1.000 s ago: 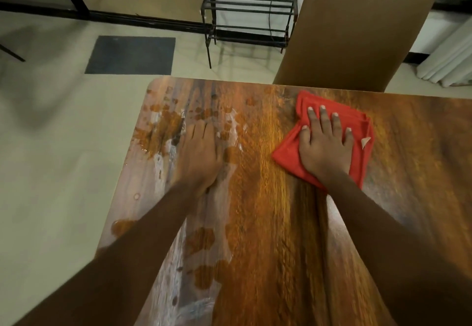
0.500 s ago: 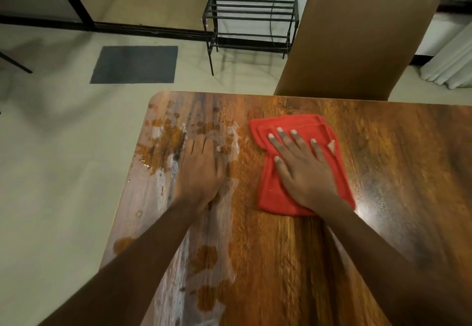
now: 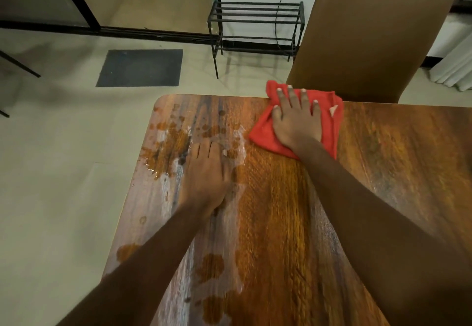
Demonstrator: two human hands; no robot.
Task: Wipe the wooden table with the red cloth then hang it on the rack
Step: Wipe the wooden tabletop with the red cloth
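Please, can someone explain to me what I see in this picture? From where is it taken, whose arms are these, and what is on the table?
There is no machine here. A person wears a camera on the head, so the one picture looks forward and down along their own two bare arms.

Below is a wooden table. Its left part is wet, with puddles and pale smears; the right part looks mostly dry.

The right hand lies flat, fingers spread, pressing a red cloth onto the table at its far edge. The cloth is pressed down, not gripped. The left hand rests flat on the wet part and holds nothing.

Beyond the table stands a brown chair. Left of it, on the floor by the wall, is a black metal rack, with nothing hanging on it. A dark mat lies further left.
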